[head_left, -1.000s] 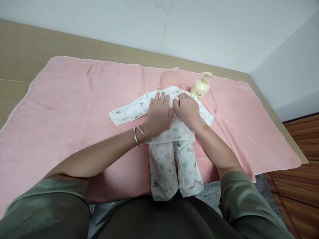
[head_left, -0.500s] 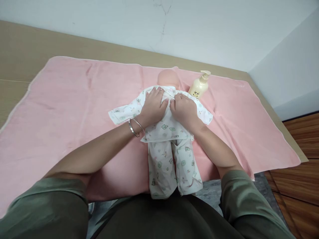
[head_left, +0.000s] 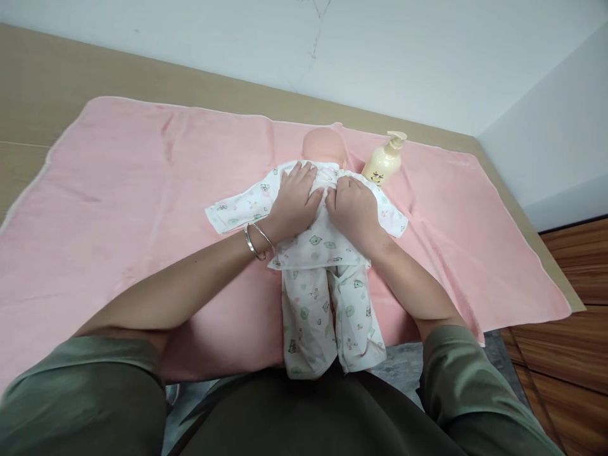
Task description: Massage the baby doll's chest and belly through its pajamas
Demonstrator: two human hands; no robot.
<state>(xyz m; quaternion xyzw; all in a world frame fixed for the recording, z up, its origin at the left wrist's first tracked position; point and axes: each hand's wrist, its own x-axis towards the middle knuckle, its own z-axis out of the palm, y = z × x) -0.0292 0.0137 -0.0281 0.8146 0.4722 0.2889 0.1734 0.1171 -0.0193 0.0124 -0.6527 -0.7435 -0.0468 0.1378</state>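
Note:
A doll [head_left: 324, 145] in a white printed top [head_left: 323, 244] and matching trousers [head_left: 308, 323] lies on a pink blanket [head_left: 156, 190], its head toward the wall and its legs toward me. My left hand [head_left: 295, 199] rests on the upper chest of the top, fingers stretched out, two bracelets at the wrist. Beside it my right hand [head_left: 354, 209] lies on the other side of the chest, its fingers bent and pressed together against the cloth near the collar. Whether they pinch the cloth is hidden. Both sleeves are spread outward.
A cream pump bottle [head_left: 384, 163] leans at a tilt beside the doll's shoulder on the right. The wooden table [head_left: 52, 76] borders the blanket and meets a white wall. Brown wooden panels [head_left: 570, 335] stand at the lower right.
The view has shifted slightly. Both hands stay on the doll's chest, with only small changes at the fingers of my right hand.

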